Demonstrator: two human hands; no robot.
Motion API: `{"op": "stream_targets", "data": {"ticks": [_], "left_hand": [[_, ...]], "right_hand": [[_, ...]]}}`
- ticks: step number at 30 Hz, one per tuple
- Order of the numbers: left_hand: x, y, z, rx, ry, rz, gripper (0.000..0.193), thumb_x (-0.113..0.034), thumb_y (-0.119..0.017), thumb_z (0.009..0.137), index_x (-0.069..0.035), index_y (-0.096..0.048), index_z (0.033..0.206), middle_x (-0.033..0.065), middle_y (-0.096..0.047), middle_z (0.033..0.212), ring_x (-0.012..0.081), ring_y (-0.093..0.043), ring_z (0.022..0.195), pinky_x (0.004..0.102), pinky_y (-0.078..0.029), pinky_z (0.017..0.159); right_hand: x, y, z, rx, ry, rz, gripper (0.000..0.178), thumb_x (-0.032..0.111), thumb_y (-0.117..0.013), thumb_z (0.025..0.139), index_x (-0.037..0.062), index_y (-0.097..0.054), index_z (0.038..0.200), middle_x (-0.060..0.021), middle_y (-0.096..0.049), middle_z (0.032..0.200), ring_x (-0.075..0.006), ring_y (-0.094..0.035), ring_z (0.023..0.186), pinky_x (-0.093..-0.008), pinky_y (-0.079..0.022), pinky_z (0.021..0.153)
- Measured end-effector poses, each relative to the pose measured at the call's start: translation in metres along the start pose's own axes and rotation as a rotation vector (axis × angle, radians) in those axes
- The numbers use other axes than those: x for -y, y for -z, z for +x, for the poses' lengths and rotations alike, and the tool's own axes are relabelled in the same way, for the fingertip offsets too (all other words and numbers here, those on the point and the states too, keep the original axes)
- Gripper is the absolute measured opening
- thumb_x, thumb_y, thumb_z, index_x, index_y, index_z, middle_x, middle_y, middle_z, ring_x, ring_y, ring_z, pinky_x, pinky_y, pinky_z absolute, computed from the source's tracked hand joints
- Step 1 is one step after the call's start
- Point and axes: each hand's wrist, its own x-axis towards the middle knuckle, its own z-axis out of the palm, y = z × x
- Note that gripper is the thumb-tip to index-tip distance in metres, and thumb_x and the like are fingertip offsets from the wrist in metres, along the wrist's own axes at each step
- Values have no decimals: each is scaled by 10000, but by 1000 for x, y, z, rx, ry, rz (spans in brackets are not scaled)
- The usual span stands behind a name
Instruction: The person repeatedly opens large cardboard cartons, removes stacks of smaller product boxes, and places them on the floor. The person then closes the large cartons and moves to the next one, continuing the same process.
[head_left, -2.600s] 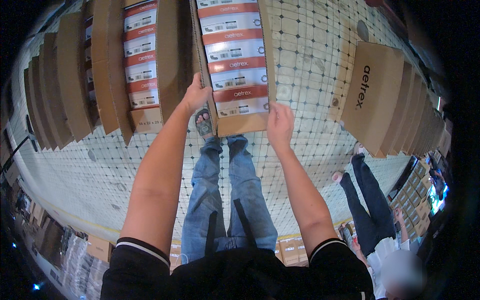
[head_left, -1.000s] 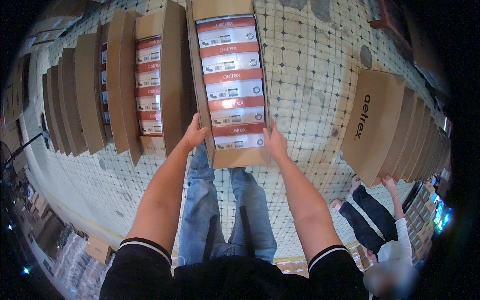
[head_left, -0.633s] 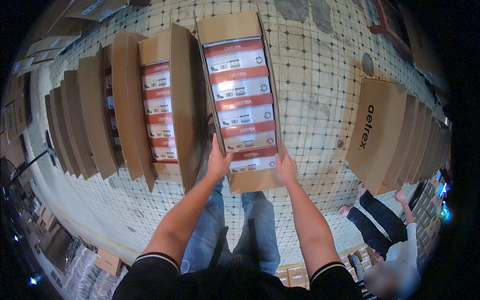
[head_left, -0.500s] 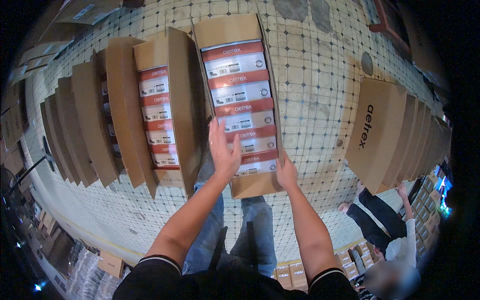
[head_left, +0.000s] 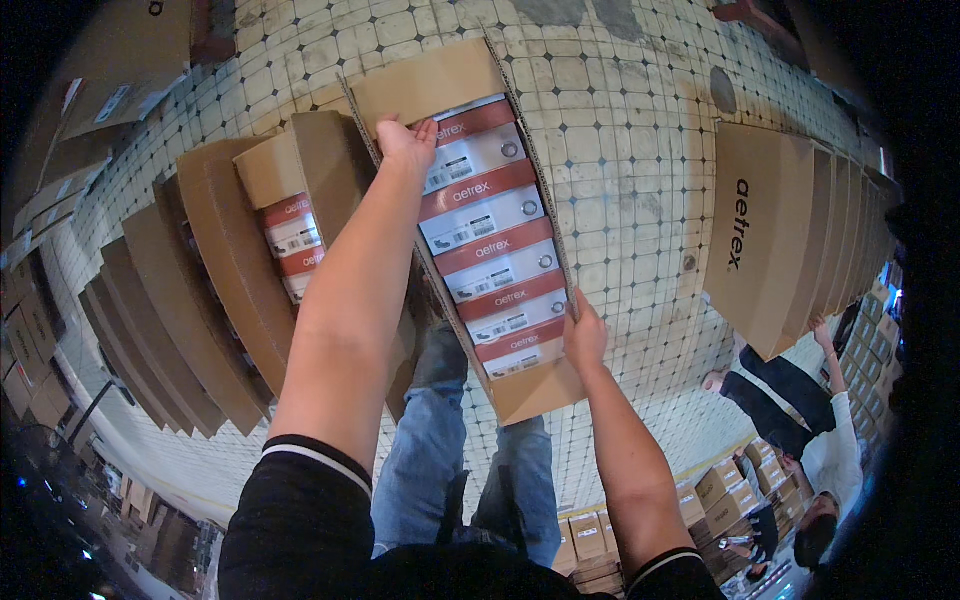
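A long open cardboard carton (head_left: 540, 395) stands on the floor before me, tilted a little to the left at its far end. Inside it is a row of white shoeboxes (head_left: 483, 222) with red lids and labels on their ends. My left hand (head_left: 408, 143) reaches over the far left corner, fingers stretched out onto the farthest shoebox, thumb by the carton's inner left side. With its fingers partly hidden by the carton's side, my right hand (head_left: 586, 336) holds the near right edge.
To the left, a second open carton (head_left: 270, 175) holds similar shoeboxes, with several brown cartons (head_left: 150, 290) lined up beyond it. More cartons (head_left: 755, 240) stand at the right, where a co-worker (head_left: 830, 430) has a hand on them. The floor is patterned tile (head_left: 620, 180).
My left hand has moved from above the middle shoeboxes to the carton's far left corner. The carton has turned slightly, its far end shifting left. My right hand stays on its right edge.
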Motion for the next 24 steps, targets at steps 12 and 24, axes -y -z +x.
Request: {"op": "stream_targets", "data": {"ticks": [12, 24], "left_hand": [[-79, -90, -22, 255, -299, 288, 262, -242, -461, 1006, 16, -507, 1018, 142, -582, 906, 241, -603, 763, 357, -584, 682], [67, 204, -201, -8, -417, 1686, 459, -298, -637, 871, 3, -501, 1189, 255, -630, 1048, 397, -621, 970, 476, -490, 800]], "right_hand": [[-5, 3, 3, 29, -4, -6, 462, 178, -618, 886, 167, -554, 1343, -199, -667, 1106, -388, -648, 984, -461, -517, 845], [-6, 10, 2, 85, 79, -164, 460, 258, -567, 911, 150, -518, 1355, -181, -638, 1138, -364, -634, 1012, -471, -507, 861]]}}
